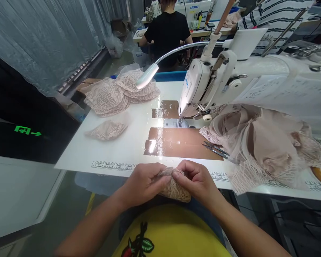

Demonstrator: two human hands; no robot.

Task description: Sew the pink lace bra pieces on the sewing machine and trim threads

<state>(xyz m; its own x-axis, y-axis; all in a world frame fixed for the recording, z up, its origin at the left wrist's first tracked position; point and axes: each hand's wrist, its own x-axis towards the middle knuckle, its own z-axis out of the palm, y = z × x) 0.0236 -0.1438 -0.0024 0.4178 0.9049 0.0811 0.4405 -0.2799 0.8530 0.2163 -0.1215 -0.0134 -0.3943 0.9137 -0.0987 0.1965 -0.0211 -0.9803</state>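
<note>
Both my hands meet over my lap, just below the front edge of the white sewing table [115,150]. My left hand [143,184] and my right hand [196,182] are closed on one small piece of beige lace [173,189], pinching its upper edge between fingers and thumbs. Part of the lace hangs below my fingers. A white sewing machine [203,89] stands behind, its needle area above brown tape strips [176,142] on the table.
Thread snips [216,150] lie on the tape beside a big heap of beige lace and fabric [264,146] at right. A stack of lace cups [117,94] and a single one [107,130] lie at left. A gooseneck lamp [147,76] overhangs. Two people sit at the back.
</note>
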